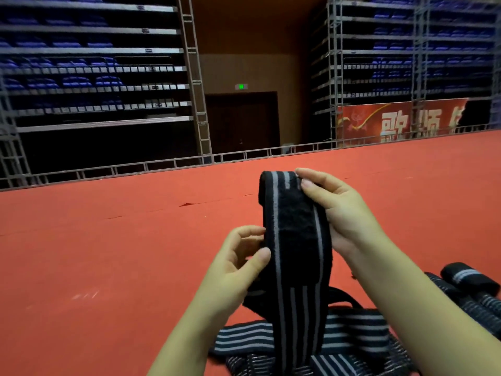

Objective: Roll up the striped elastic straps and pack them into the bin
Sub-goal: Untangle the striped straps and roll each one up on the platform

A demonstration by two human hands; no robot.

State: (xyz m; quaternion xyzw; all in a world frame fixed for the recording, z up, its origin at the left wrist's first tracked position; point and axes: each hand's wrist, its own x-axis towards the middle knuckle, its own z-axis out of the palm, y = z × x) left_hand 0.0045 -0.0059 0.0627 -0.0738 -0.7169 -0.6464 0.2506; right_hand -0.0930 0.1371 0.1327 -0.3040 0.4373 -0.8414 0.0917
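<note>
From my head view, my right hand point(336, 210) pinches the top end of the striped strap point(295, 240), held upright over the red carpet point(108, 253); my left hand point(241, 261) pinches its left edge lower down. More loose straps point(352, 340) lie below.

Open red carpet point(108, 253) lay left of and beyond the hands, with room to pass. Loose straps point(339, 346) cluttered the floor beneath them, rolled straps point(471, 291) blocked the near right, and a rail point(162, 165) closed the far edge
</note>
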